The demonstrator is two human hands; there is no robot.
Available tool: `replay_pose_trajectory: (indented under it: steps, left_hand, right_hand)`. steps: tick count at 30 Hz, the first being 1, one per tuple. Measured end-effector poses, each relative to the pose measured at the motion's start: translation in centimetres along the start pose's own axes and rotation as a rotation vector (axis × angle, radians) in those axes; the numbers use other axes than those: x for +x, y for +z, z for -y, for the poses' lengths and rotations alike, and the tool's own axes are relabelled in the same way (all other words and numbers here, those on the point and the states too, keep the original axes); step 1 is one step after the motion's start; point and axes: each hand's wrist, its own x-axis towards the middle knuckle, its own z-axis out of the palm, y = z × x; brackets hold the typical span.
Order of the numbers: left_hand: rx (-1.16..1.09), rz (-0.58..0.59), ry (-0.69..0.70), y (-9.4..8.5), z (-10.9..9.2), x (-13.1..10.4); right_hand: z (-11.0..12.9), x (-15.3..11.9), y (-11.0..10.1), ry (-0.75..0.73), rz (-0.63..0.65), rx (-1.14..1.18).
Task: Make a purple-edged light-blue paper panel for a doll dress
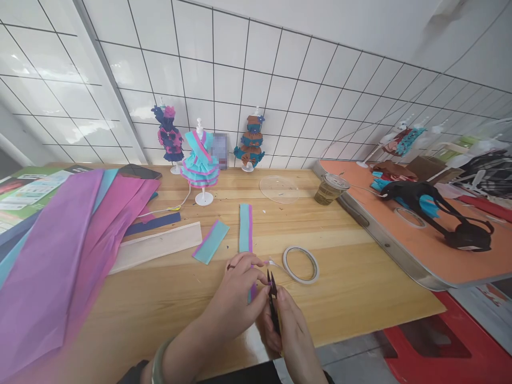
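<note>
Dark thread snips [273,306] are gripped in my right hand [294,325], blades pointing away from me and slightly apart. My left hand [242,285] is curled just left of the blades, with thumb and forefinger drawn together near the tips; what they pinch is too small to make out. Under my left hand runs a turquoise strip with a purple edge [245,229], partly covered by the fingers. A roll of double-sided tape [301,264] lies to the right, a whitish loose end reaching toward my fingers. A shorter turquoise piece [211,241] rests to the left.
Purple and pink sheets [56,256] spread over the left side, beside a cream strip [160,246]. Small dressed mannequins, including a turquoise-dressed one [200,160], stand along the wall. A lidded cup [331,189] is at the right, beside an orange table [384,213] holding a black strapped item [436,213].
</note>
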Motion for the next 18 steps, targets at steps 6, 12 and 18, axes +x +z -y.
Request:
replay_pose_trajectory:
  steps: [6, 12, 18]
  left_hand:
    - [-0.019, 0.019, 0.016, 0.1, 0.1, -0.1]
    - [0.001, -0.059, 0.0, 0.1, 0.5, 0.0]
    - [0.089, -0.018, 0.026, -0.1, 0.0, 0.0]
  right_hand:
    - [0.2, -0.2, 0.1, 0.035, -0.042, -0.034]
    - [-0.7, 0.5, -0.2, 0.11, 0.133, 0.134]
    - [-0.8, 0.6, -0.2, 0.079, 0.158, 0.135]
